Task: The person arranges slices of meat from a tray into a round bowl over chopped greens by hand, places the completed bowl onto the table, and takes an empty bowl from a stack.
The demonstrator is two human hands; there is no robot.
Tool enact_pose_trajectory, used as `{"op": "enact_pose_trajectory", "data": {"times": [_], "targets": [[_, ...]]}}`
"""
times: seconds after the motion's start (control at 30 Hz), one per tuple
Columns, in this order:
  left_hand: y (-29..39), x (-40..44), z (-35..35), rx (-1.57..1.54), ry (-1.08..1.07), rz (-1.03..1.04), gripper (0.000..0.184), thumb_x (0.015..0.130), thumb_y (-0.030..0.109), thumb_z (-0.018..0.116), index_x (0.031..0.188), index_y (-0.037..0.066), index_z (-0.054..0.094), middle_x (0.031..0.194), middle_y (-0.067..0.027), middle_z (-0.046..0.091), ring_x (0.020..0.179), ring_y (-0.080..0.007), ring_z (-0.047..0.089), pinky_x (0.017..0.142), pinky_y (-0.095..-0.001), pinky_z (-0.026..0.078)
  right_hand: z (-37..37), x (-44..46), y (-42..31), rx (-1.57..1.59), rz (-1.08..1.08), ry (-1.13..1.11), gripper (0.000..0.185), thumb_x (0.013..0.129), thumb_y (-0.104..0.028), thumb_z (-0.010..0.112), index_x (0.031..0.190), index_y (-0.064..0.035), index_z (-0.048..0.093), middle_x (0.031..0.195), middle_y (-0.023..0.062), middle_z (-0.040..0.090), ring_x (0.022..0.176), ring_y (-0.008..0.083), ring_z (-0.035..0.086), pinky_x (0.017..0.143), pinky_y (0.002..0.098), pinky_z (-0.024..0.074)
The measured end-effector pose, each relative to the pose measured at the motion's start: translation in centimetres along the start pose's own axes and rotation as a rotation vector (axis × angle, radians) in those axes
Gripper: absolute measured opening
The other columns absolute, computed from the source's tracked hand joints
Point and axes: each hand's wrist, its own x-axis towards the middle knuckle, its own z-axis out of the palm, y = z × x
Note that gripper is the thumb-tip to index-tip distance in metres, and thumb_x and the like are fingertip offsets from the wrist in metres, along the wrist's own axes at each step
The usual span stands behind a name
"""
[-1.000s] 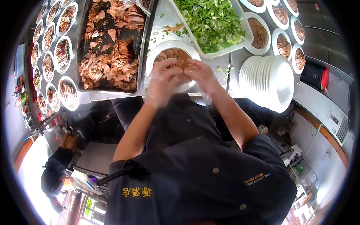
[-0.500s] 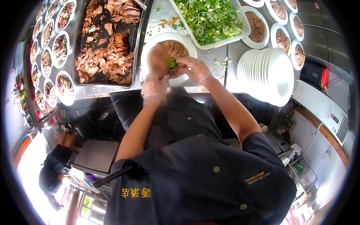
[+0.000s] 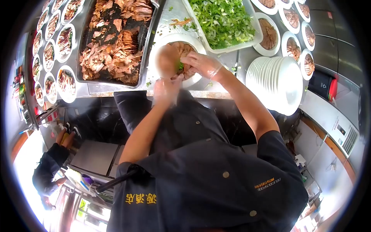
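Note:
Both my hands wear clear plastic gloves and meet over a white plate (image 3: 193, 40) of sliced meat (image 3: 186, 50) with some green showing beneath. My left hand (image 3: 167, 89) is at the plate's near left edge, its fingers bent, and a blurred patch covers the area just above it. From the right, my right hand (image 3: 201, 65) reaches in with its fingers pressed together on the meat slices. Whether either hand grips a slice is hard to make out.
A black tray (image 3: 143, 58) of cut meat lies left of the plate. Beyond it, a clear tub (image 3: 258, 35) holds chopped greens. Stacked white plates (image 3: 290, 86) stand at the right. Filled plates line both sides. Another person (image 3: 48, 170) is at the lower left.
Since a second ago, my left hand has drawn back to the plate's near edge, and greens now show among the slices. My right hand has stayed over the plate's right side.

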Motion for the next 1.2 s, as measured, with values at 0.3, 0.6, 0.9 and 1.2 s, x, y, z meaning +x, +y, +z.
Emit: {"op": "enact_pose_trajectory", "data": {"times": [0.3,0.6,0.9,1.2], "targets": [[-0.2,12.0,-17.1,0.215,0.249,-0.056,0.025,0.109,0.03,0.066,0.11,0.011,0.083,0.109,-0.0132,0.082,0.087,-0.0249,0.078,0.081,-0.0418,0.065,3.7,-1.8,0.9,-0.094,-0.12,0.059,0.014,0.082,-0.008,0.074,0.091,-0.0124,0.065,0.102,0.0069,0.063,0.099,0.0301,0.068,0.082,0.043,0.0589],[3.5,24.5,-17.2,0.862,-0.154,-0.091,0.037,0.111,0.038,0.066,0.135,0.012,0.077,0.13,-0.0143,0.078,0.121,-0.0288,0.076,0.103,-0.0439,0.064,4.1,-4.7,-2.5,-0.143,0.077,0.262,0.03,0.087,-0.006,0.078,0.115,-0.0152,0.073,0.12,0.0085,0.072,0.114,0.0337,0.071,0.093,0.0456,0.0611],[-1.1,26.9,-20.1,0.472,-0.209,-0.041,0.048,0.09,0.007,0.083,0.137,0.009,0.074,0.131,-0.0167,0.077,0.124,-0.0283,0.073,0.112,-0.0374,0.06,3.8,-6.1,-4.5,0.043,0.155,0.446,0.04,0.087,0.0,0.075,0.124,-0.0132,0.068,0.115,0.0117,0.07,0.101,0.0361,0.072,0.083,0.0471,0.0621],[3.2,15.9,-23.1,-0.976,-0.109,-0.135,0.039,0.118,0.029,0.056,0.141,0.0,0.068,0.134,-0.0157,0.076,0.119,-0.0195,0.074,0.096,-0.0277,0.066,0.8,-0.7,-6.7,0.265,0.205,0.597,0.026,0.099,-0.011,0.072,0.125,-0.0095,0.069,0.114,0.0135,0.07,0.098,0.0362,0.072,0.085,0.0445,0.0615]]}}
